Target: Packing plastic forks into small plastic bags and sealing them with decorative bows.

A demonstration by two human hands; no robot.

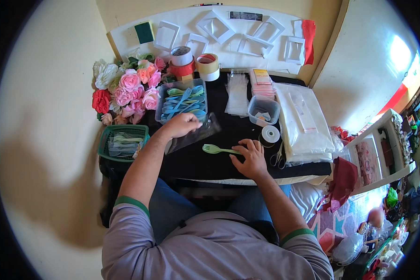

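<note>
At the left we see flowers [131, 86] and, nearer, a green basket [103, 141], then a tub [159, 103] of plastic forks [184, 99]. Just near of it, our left hand [184, 125] pinches a clear bag [205, 130]; farther right a green fork [213, 149] lies on the black cloth [219, 95], touched by our right hand [252, 158], apart from the left, though we cannot tell whether it grips; rightmost sit a spool [270, 134] and scissors [277, 160]

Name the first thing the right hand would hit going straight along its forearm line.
Past bare black cloth, the right hand would probably meet the flat stack of whitish translucent plastic; depth unclear, so it might pass above.
</note>
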